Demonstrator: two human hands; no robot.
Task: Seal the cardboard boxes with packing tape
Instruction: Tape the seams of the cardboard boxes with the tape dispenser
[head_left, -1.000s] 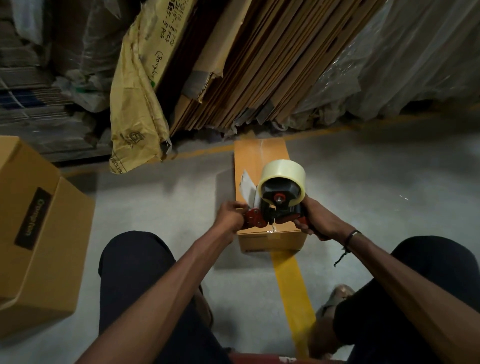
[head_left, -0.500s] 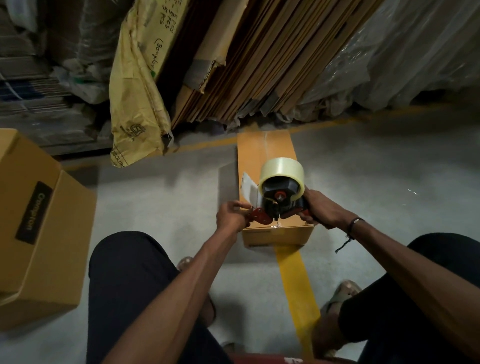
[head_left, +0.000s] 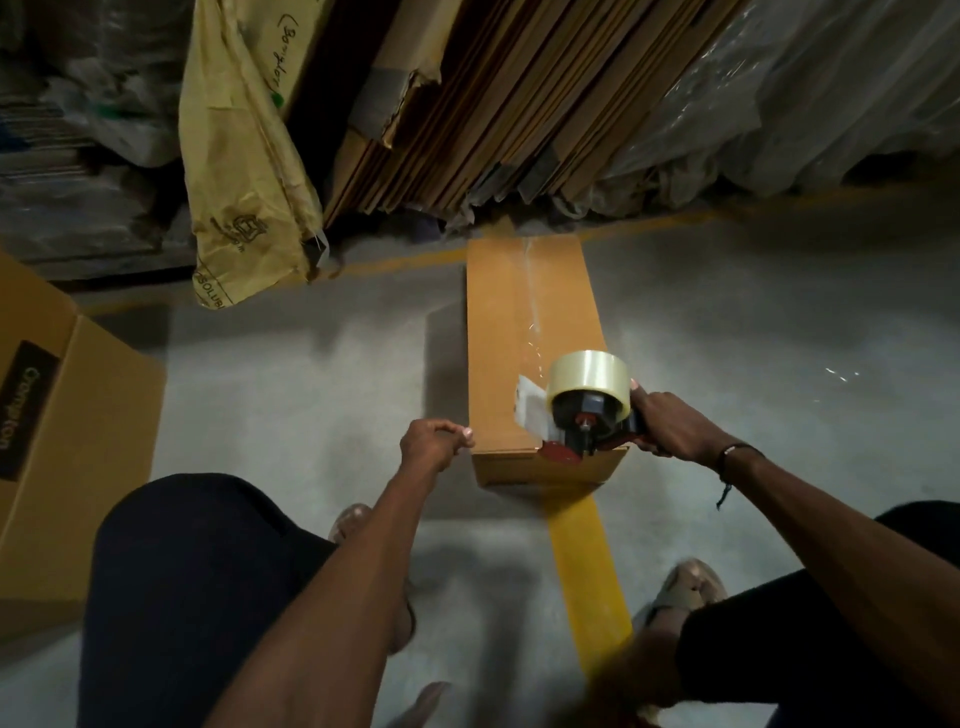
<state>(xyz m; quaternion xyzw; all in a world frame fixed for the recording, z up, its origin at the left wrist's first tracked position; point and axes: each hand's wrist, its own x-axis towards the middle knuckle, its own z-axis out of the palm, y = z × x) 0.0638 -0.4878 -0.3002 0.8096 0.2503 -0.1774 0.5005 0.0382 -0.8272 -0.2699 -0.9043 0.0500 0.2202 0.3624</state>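
In the head view, your right hand (head_left: 670, 428) is wrapped tight around the handle of the tape dispenser (head_left: 584, 415), whose red front end sits on the near top edge of the long cardboard box (head_left: 498, 332). The roll of clear packing tape (head_left: 589, 371) stands upright on the dispenser, and a pale flap of tape or guard sticks out to its left. Your left hand (head_left: 434, 441) is curled into a loose fist just beside the box's near left corner, holding nothing you can make out; whether the fingertips touch the cardboard is hard to tell.

The box lies lengthwise on the grey floor, its near end over a yellow floor stripe (head_left: 587, 561), its far end close to a leaning stack of flattened cartons (head_left: 519, 104). A glossy strip of tape already runs along the top centre seam from the far end toward the dispenser. A second, larger printed carton (head_left: 67, 441) waits well apart at your left.

You look to be at the end of the top seam run. The next move probably calls for carrying the tape over the near edge and down the end face, then tilting the dispenser so its blade cuts the strip, while your left hand steadies the box and smooths the tail flat.
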